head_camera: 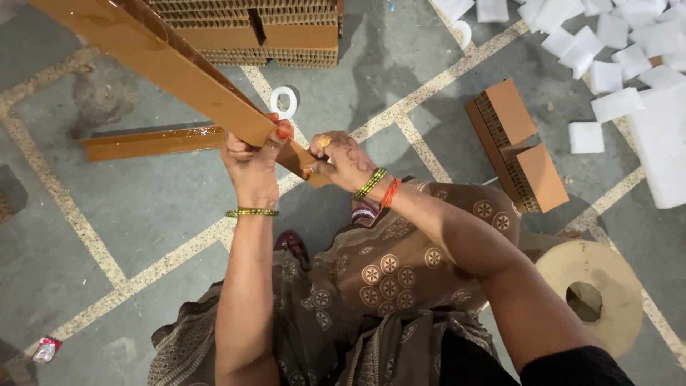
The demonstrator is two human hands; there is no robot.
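Left hand (250, 161): fingers closed round the lower end of the long brown cardboard strip (164, 68); bangle at the wrist
Strip: flat, smooth, glossy; held above the floor; long axis runs from upper left down to the hands
Second strip (150, 141): lies on the grey stone floor (143, 214)
Tape ring (284, 102): white, round
Right hand (346, 161): fingers pinching the strip's tip
Honeycomb cardboard block (518, 143): brown, ridged edge
Foam pieces (614, 64): white, blocky

Glossy brown cardboard strip (164, 68), matt concrete floor (143, 207)
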